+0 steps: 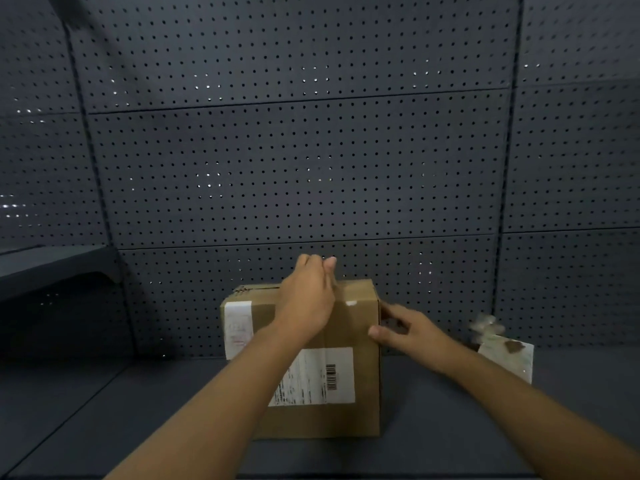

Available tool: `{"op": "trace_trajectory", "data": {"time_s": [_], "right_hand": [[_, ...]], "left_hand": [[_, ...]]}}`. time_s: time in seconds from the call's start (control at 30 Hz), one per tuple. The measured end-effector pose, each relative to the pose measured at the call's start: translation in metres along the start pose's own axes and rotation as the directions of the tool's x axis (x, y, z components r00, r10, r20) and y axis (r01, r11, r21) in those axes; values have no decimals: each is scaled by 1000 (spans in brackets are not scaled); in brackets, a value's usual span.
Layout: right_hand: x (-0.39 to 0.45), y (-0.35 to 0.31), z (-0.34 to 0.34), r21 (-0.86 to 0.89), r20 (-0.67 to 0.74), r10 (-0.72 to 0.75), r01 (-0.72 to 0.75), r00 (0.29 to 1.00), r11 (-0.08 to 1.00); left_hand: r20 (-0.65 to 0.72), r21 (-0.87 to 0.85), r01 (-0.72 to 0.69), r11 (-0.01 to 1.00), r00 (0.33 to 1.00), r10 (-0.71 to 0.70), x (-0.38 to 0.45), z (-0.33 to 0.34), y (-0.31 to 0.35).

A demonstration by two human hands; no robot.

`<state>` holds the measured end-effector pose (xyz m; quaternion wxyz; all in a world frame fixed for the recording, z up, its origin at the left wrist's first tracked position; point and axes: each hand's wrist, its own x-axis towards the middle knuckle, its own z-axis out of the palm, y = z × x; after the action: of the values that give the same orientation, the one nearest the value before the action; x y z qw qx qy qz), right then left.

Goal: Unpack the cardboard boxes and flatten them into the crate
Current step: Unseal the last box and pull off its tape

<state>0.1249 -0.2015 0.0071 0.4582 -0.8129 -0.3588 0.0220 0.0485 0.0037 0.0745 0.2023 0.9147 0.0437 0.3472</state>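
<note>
A brown cardboard box [360, 341] with white shipping labels stands on the dark shelf, its flaps closed with tape along the top. My left hand [308, 296] lies over the box's far top edge with its fingers curled, pinching something there, probably the tape; what it pinches is too blurred to name. My right hand [405, 329] holds the box's right side, thumb on the top edge and fingers round the side wall. No crate is in view.
A white packet [505, 355] with a crumpled top stands to the right of the box against the dark pegboard wall [311, 168]. A small dark shelf [55, 268] juts out at the left. The dark shelf surface [104, 410] spreads around the box.
</note>
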Motion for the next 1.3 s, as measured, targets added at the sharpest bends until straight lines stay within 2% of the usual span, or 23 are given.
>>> {"op": "trace_trajectory", "data": {"time_s": [0.07, 0.13, 0.17, 0.27, 0.37, 0.43, 0.57, 0.67, 0.8, 0.97, 1.0, 1.07, 1.13, 1.3], "right_hand": [[-8, 1, -10, -51, 19, 45, -44, 999, 998], [-10, 0, -18, -159, 9, 24, -22, 1000, 987], [-11, -4, -21, -156, 8, 13, -12, 1000, 988], [-8, -23, -23, -10, -53, -57, 57, 997, 998], [0, -46, -18, 89, -240, -174, 200, 955, 976], [10, -66, -15, 121, -355, -188, 245, 916, 962], [31, -102, -8, 94, -299, -195, 232, 934, 968], [43, -117, 1, 22, -275, -215, 230, 937, 973], [60, -105, 16, 185, -234, -120, 166, 965, 969], [62, -91, 10, 352, -220, -32, 110, 975, 929], [61, -93, 11, 298, -214, -47, 111, 976, 948], [58, -95, 16, 75, -176, -124, 139, 977, 987], [58, -97, 22, -78, -142, -173, 163, 975, 984], [57, -95, 12, -181, -107, -171, 150, 980, 972]], "left_hand": [[4, -38, 42, 998, 999, -42, 6, 4, 3], [-7, -70, 83, 994, 996, -84, 13, 3, 0], [-15, -86, 96, 992, 995, -97, 16, 2, -4], [1, -222, 134, 966, 991, -137, 20, -4, -10], [50, -424, 204, 883, 978, -202, 20, -9, -13], [82, -526, 239, 816, 970, -231, 20, -13, -14], [167, -616, 299, 729, 954, -250, 20, -21, -17], [188, -578, 294, 761, 956, -227, 18, -27, -14], [212, -561, 292, 775, 955, -206, 13, -29, -11], [139, -343, 84, 936, 990, -38, 12, -20, -15], [128, -307, 42, 951, 992, -2, 11, -19, -13], [110, -237, -30, 971, 992, 58, 7, -19, -12], [121, -171, -71, 983, 988, 93, 4, -24, -16], [163, -116, 3, 993, 987, 16, 6, -60, -55]]}}
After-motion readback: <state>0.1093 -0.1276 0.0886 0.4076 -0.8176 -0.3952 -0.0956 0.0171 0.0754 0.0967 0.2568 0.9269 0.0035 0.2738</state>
